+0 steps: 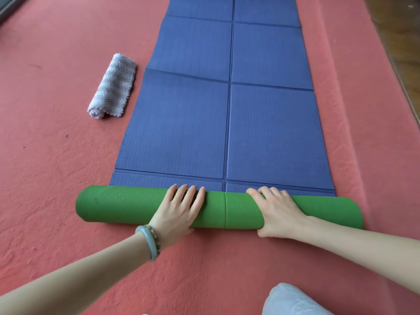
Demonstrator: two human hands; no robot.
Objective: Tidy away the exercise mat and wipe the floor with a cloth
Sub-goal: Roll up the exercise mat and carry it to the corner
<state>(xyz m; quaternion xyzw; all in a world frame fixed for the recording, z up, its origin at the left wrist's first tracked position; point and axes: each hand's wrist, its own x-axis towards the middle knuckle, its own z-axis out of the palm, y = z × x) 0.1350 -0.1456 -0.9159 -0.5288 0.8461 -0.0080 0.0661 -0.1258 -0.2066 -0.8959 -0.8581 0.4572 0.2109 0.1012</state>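
The exercise mat (227, 110) is blue on top and green underneath. Its far part lies flat on the red floor and stretches away from me. Its near end is rolled into a green roll (118, 205) lying across the view. My left hand (179, 208) rests on top of the roll left of centre, fingers spread over it. My right hand (276, 212) grips the roll right of centre, thumb at its near side. A folded pale grey-lilac cloth (113, 87) lies on the floor left of the mat, apart from it.
Red carpet-like floor (56, 155) surrounds the mat. A raised red step edge (341, 98) runs along the mat's right side, with wooden floor (400, 30) beyond. My knee in light grey trousers (293, 301) is at the bottom right.
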